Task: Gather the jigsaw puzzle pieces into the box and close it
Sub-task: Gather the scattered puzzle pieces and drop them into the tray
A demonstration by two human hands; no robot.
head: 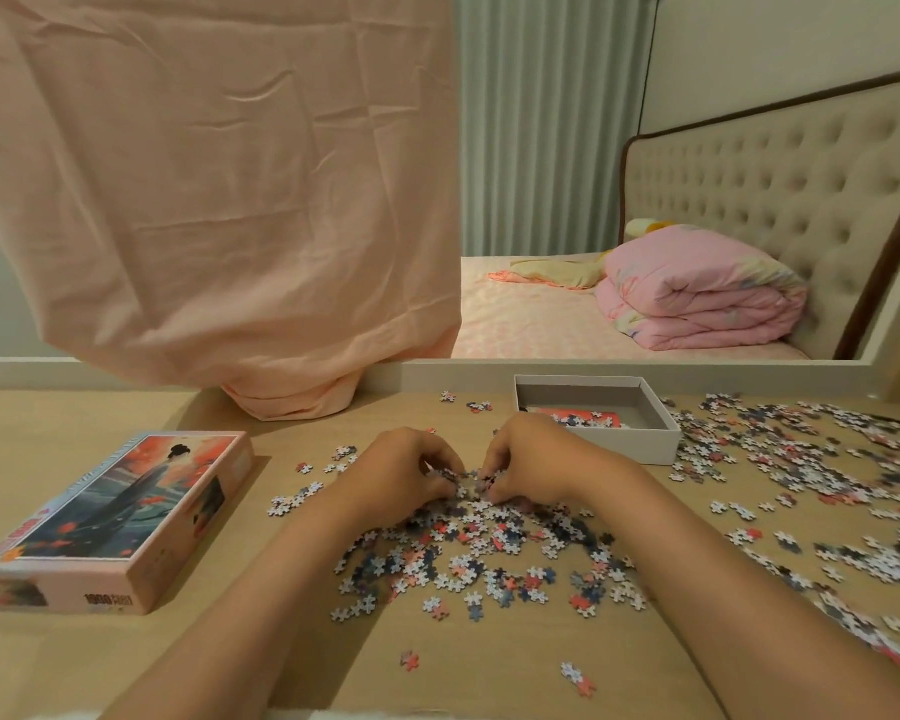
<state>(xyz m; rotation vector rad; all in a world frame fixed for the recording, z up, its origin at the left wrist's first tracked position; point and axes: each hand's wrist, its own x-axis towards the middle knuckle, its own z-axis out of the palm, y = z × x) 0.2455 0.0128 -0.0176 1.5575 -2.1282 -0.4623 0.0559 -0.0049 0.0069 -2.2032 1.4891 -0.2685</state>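
Note:
Small jigsaw pieces (489,558) in white, pink and dark blue lie scattered over the wooden table (100,662), thickest at the centre and along the right side (811,459). The open grey box bottom (655,441) stands at the back, right of centre, with a few pieces inside. The box lid (110,517), printed with a figure in a robe, lies at the left. My left hand (406,475) and my right hand (531,465) meet at the far edge of the central pile, fingers curled around a clump of pieces between them.
A peach cloth (204,200) hangs over the left part of a mirror and bunches on the table at the back. The mirror reflects a bed with a folded pink quilt (697,298). A low white ledge (437,374) runs behind the box.

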